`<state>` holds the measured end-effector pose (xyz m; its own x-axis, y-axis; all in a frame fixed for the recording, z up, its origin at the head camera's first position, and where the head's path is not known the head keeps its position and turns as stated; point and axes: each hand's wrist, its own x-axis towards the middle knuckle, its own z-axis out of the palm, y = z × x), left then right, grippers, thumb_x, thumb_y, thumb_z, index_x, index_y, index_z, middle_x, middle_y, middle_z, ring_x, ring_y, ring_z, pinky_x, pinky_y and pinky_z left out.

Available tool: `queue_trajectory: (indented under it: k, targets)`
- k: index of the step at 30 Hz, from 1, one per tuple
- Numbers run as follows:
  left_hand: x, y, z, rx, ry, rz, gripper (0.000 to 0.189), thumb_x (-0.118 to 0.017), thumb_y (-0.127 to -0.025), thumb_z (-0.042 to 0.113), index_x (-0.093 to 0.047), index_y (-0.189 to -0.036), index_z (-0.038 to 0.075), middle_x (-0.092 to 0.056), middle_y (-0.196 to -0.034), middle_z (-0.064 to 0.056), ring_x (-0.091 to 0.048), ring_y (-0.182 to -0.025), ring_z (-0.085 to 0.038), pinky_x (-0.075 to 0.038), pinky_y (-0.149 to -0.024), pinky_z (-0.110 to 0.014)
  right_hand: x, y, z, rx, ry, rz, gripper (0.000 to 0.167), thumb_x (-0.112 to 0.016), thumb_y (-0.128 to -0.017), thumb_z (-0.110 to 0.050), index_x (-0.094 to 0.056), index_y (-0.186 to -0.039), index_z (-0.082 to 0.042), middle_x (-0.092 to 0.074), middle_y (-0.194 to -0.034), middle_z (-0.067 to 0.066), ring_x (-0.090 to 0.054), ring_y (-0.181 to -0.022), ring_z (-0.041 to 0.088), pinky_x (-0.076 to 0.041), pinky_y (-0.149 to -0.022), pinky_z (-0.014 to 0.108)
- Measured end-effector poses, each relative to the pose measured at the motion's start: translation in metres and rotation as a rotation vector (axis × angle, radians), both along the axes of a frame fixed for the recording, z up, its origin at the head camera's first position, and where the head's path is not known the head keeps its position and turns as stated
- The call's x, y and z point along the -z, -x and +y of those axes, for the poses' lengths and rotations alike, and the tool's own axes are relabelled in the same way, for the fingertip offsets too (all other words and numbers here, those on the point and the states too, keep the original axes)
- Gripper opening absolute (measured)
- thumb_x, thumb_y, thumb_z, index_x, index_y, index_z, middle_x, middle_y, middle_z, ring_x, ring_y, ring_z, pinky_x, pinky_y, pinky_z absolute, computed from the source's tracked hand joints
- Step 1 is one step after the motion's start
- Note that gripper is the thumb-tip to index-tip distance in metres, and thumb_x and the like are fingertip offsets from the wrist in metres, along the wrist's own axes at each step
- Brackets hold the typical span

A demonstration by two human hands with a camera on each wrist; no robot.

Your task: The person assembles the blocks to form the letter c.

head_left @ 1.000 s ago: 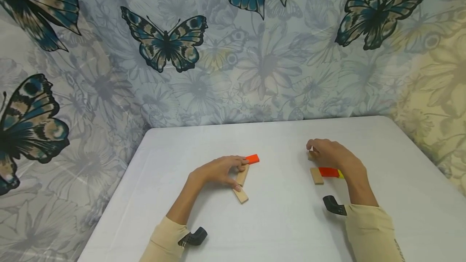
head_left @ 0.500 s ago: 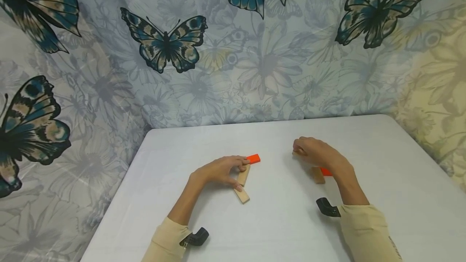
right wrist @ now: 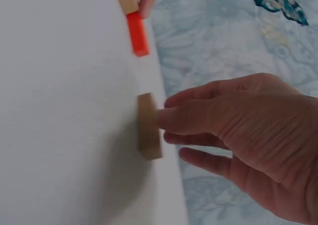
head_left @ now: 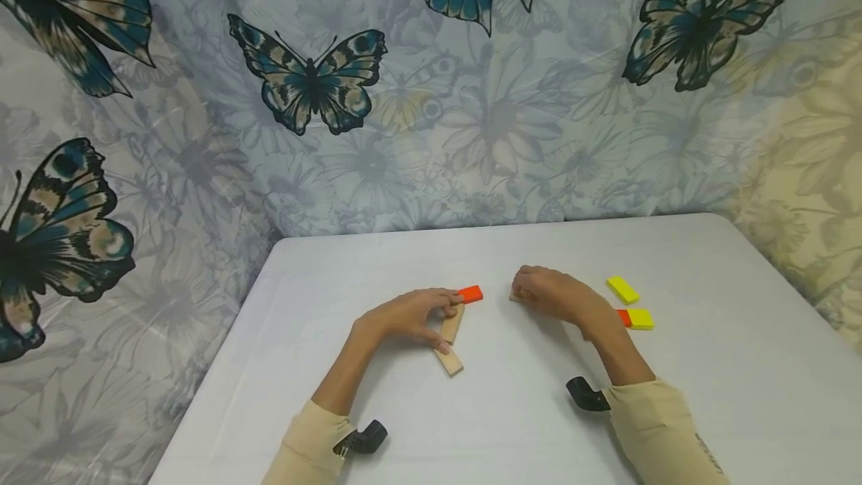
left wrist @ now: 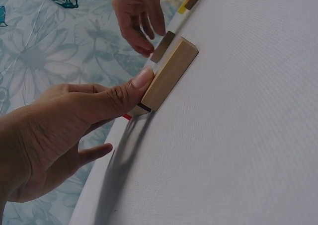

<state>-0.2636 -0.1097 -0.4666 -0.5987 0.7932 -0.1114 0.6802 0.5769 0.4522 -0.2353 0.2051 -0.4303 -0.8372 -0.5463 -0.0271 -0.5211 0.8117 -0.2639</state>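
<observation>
My left hand [head_left: 407, 313] rests at a bent chain of small blocks on the white table. Its thumb touches the nearer wooden block [head_left: 451, 364], while its fingertips reach the far end of a second wooden block [head_left: 453, 324]. An orange-red block [head_left: 471, 294] continues the chain just past those fingers. To the right, my right hand [head_left: 559, 294] pinches another wooden block [right wrist: 148, 130], mostly covered by the fingers in the head view. In the right wrist view a gap separates this block from the orange-red one.
Right of my right wrist lie a yellow block [head_left: 622, 290], a partly hidden red block [head_left: 625, 318] and another yellow block [head_left: 640, 319] touching the red one. The white table [head_left: 512, 410] meets a butterfly-patterned cloth [head_left: 431, 171] at its far edge.
My right hand has moved left, carrying the wooden block away from the right-hand group toward the chain and uncovering the yellow blocks. My left hand has kept its place.
</observation>
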Motion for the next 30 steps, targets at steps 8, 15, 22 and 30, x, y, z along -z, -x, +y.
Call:
queue_trajectory:
  k: [8, 15, 22, 30]
  targets:
    - [0.001, -0.002, -0.002, 0.002, -0.005, 0.003, 0.049, -0.089, -0.082, 0.039, -0.068, -0.117, 0.013, -0.053, -0.161, 0.002, -0.041, -0.156, -0.020, -0.038, -0.128, -0.040, -0.032, -0.026, 0.015, 0.058, -0.095, -0.319, 0.073, -0.076, -0.091, -0.001, -0.046, -0.157, -0.008, -0.041, -0.165, 0.022, -0.041, -0.150, 0.049, -0.042, -0.120, 0.063]
    - [0.002, -0.002, -0.003, 0.020, -0.018, 0.013, 0.050, -0.089, -0.082, 0.040, -0.068, -0.119, 0.012, -0.053, -0.161, 0.001, -0.042, -0.156, -0.021, -0.038, -0.128, -0.041, -0.024, -0.026, 0.003, 0.126, -0.179, -0.474, 0.084, -0.073, -0.092, -0.001, -0.034, -0.164, -0.020, -0.027, -0.174, 0.014, -0.036, -0.154, 0.047, -0.053, -0.107, 0.062]
    - [0.003, 0.000, -0.001, 0.011, 0.003, 0.021, 0.049, -0.088, -0.082, 0.043, -0.069, -0.117, 0.013, -0.053, -0.160, 0.002, -0.042, -0.156, -0.020, -0.037, -0.129, -0.039, -0.013, -0.020, -0.010, 0.148, -0.161, -0.489, 0.083, -0.067, -0.093, 0.001, -0.032, -0.165, -0.022, -0.020, -0.176, 0.013, -0.034, -0.155, 0.048, -0.063, -0.083, 0.060]
    - [0.000, -0.002, 0.001, 0.003, 0.009, 0.006, 0.048, -0.088, -0.082, 0.041, -0.069, -0.117, 0.013, -0.052, -0.161, 0.001, -0.041, -0.156, -0.021, -0.036, -0.130, -0.040, -0.006, -0.013, -0.022, 0.023, -0.168, -0.350, 0.071, -0.065, -0.097, 0.000, -0.037, -0.162, -0.009, -0.027, -0.174, 0.013, -0.029, -0.160, 0.040, -0.034, -0.126, 0.060]
